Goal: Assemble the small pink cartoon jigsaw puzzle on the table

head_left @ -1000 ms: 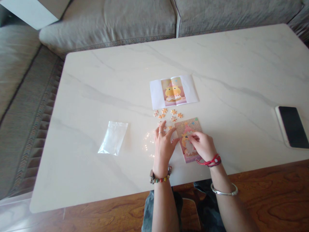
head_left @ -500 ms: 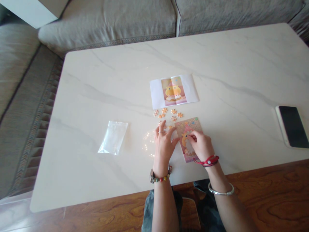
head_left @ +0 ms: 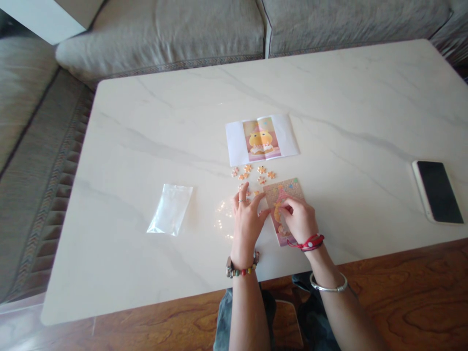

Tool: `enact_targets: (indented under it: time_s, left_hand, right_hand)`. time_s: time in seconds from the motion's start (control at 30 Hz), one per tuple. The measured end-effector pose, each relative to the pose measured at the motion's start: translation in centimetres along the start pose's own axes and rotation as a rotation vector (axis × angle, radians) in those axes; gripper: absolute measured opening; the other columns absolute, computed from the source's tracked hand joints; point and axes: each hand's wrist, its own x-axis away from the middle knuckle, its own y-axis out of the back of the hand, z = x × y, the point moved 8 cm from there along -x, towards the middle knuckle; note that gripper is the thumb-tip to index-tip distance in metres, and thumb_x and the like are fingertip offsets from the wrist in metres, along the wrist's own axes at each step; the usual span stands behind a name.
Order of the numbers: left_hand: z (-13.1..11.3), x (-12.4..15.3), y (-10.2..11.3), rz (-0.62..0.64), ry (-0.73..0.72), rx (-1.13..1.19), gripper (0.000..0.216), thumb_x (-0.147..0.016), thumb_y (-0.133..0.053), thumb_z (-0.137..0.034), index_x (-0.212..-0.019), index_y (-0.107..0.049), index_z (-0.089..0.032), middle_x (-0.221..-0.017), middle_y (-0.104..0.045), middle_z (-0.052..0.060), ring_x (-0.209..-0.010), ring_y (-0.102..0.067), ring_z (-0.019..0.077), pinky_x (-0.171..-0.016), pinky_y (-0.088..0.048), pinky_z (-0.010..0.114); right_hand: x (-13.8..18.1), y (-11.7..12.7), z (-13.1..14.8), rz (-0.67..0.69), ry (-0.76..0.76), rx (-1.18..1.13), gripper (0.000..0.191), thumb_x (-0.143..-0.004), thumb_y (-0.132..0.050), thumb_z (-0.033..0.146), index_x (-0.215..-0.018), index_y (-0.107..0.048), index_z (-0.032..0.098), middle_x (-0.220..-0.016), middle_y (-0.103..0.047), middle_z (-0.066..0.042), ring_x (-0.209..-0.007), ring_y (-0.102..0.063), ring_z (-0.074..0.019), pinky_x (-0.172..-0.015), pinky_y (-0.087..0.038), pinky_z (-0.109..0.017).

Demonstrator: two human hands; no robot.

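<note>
A small jigsaw puzzle (head_left: 272, 190) with a yellow animal in a pink hat lies flat, partly assembled, near the table's front edge. My right hand (head_left: 300, 218) is over its middle, thumb and forefinger pinched together on a puzzle piece, mostly covered by the fingertips. With fingers apart, my left hand (head_left: 249, 219) rests at the puzzle's left edge, its thumb near the border. Several loose puzzle pieces (head_left: 262, 169) lie just beyond my left hand, some partly hidden by its fingers. Behind them is a creased paper sheet (head_left: 235, 141) printed with the same animal picture.
A clear plastic bag (head_left: 171, 209) lies to the left on the white marble-patterned table (head_left: 120, 263). At the far right is a phone (head_left: 438, 192). A grey sofa (head_left: 175, 34) runs along the table's far side and left.
My right hand has shifted slightly left across the puzzle, still pinching. My left hand stays in nearly the same place. The view has shifted a little.
</note>
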Motion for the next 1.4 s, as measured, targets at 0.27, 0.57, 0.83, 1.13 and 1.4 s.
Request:
enact_targets:
  time_s: [0.27, 0.57, 0.83, 1.13, 1.4]
  left_hand:
    - [-0.4, 0.1, 0.5, -0.004, -0.017, 0.004, 0.038, -0.069, -0.064, -0.032, -0.106, -0.055, -0.025, -0.133, -0.028, 0.010, -0.117, -0.031, 0.0296, -0.093, -0.038, 0.047]
    - [3.1, 0.7, 3.2, -0.117, 0.138, -0.070, 0.027, -0.078, -0.054, -0.023, -0.105, -0.055, -0.023, -0.122, -0.040, 0.011, -0.105, -0.043, 0.0251, -0.090, -0.038, 0.049]
    - [5.2, 1.0, 3.8, -0.144, 0.284, -0.047, 0.022, -0.078, -0.050, -0.023, -0.097, -0.060, -0.021, -0.094, -0.050, 0.008, -0.089, -0.049, 0.0223, -0.081, -0.044, 0.042]
    - [5.2, 0.6, 4.1, -0.216, 0.268, -0.050, 0.022, -0.079, -0.045, -0.019, -0.094, -0.061, -0.018, -0.091, -0.052, 0.008, -0.087, -0.051, 0.0210, -0.079, -0.045, 0.039]
    - [4.0, -1.3, 3.5, -0.247, 0.250, -0.009, 0.018, -0.079, -0.047, -0.023, -0.090, -0.062, -0.021, -0.089, -0.052, 0.006, -0.084, -0.052, 0.0203, -0.077, -0.046, 0.039]
  right_hand:
    - [0.3, 1.1, -0.1, -0.037, 0.035, 0.072, 0.019, -0.076, -0.046, 0.014, -0.065, -0.060, 0.018, -0.067, -0.061, -0.005, -0.062, -0.055, -0.0153, -0.060, -0.040, -0.025]
    - [0.0, 4.5, -1.9, -0.229, -0.033, -0.127, 0.015, -0.077, -0.050, 0.027, -0.072, -0.062, 0.018, -0.068, -0.062, -0.003, -0.055, -0.052, -0.0119, -0.057, -0.042, -0.024]
    - [0.5, 7.4, -5.5, -0.461, -0.146, -0.235, 0.021, -0.074, -0.054, 0.036, -0.072, -0.062, 0.018, -0.071, -0.063, -0.004, -0.059, -0.055, -0.0136, -0.056, -0.044, -0.026]
    - [0.3, 8.0, -3.7, -0.414, -0.001, -0.103, 0.017, -0.077, -0.051, 0.032, -0.073, -0.062, 0.019, -0.066, -0.061, -0.002, -0.055, -0.052, -0.0122, -0.058, -0.042, -0.025]
    - [-0.9, 8.1, -3.9, -0.379, 0.069, -0.041, 0.017, -0.079, -0.048, 0.030, -0.072, -0.060, 0.020, -0.066, -0.061, -0.002, -0.052, -0.052, -0.0110, -0.055, -0.041, -0.023]
